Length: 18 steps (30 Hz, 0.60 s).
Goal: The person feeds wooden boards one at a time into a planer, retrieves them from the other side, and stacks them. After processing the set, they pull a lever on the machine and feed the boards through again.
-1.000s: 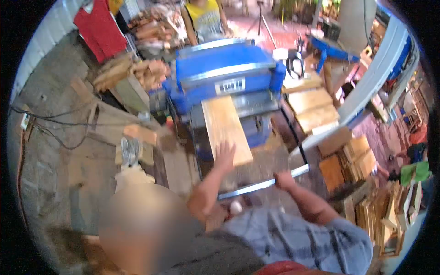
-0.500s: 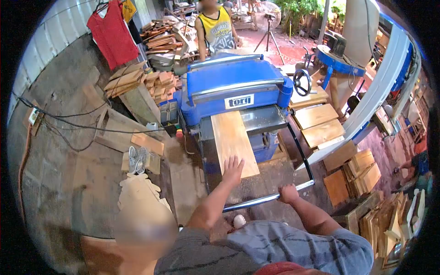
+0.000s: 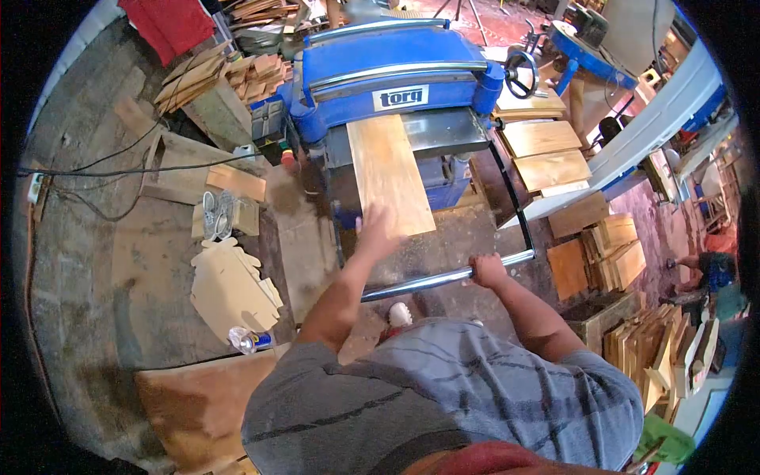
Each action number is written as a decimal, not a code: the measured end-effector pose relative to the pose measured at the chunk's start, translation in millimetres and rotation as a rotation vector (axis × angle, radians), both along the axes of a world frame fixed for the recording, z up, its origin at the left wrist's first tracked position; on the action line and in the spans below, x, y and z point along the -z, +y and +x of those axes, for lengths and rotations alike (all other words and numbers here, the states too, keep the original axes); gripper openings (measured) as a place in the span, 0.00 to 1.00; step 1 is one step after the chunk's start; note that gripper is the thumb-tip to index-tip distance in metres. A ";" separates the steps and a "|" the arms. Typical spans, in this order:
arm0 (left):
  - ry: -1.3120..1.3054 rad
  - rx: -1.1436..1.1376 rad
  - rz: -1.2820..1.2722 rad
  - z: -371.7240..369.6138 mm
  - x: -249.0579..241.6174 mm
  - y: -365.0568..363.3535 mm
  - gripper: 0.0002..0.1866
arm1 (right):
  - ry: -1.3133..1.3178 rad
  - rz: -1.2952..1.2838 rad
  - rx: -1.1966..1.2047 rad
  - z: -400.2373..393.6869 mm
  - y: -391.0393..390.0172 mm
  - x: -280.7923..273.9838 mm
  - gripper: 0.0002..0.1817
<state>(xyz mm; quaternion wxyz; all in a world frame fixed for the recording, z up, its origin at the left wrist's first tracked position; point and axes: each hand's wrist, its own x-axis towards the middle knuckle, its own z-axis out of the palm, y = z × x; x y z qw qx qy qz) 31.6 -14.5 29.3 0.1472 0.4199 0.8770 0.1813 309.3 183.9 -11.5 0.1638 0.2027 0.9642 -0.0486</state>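
A wide, flat wooden board (image 3: 389, 170) has its far end at the mouth of the blue thickness planer (image 3: 396, 63), below the "torq" label. My left hand (image 3: 378, 233), a little blurred, is at the board's near left corner with its fingers stretched out and overlaps the wood in this view. My right hand (image 3: 488, 271) is closed around the chrome bar (image 3: 427, 283) of the frame in front of the planer. The board's near end stands out over the floor, short of that bar.
Boards (image 3: 546, 150) are stacked right of the planer, below its handwheel (image 3: 521, 74). More wood pieces (image 3: 613, 249) stand farther right. On the left are a dark cable (image 3: 150, 172), shoes (image 3: 218, 215), flat cardboard (image 3: 233, 285) and a can (image 3: 252, 340).
The view has tilted down, so the planer sits higher in it. My left hand has shifted from the middle of the board's near end toward its left edge. My right hand stays on the bar.
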 end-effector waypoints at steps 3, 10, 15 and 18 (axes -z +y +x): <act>-0.202 -0.563 0.521 -9.8 44.2 1.0 0.37 | -0.150 -0.267 0.005 -12.2 9.7 -19.8 0.36; -0.761 -0.730 0.491 -17.0 38.3 9.9 0.29 | 0.373 -1.149 0.672 -137.5 28.5 20.5 0.34; -0.748 -0.723 0.528 -26.5 78.2 1.8 0.30 | 0.585 -1.341 0.776 -208.1 1.0 29.8 0.25; -0.767 -0.781 0.366 -31.8 75.3 -13.7 0.28 | 0.549 -1.151 0.838 -214.3 -30.2 -24.9 0.23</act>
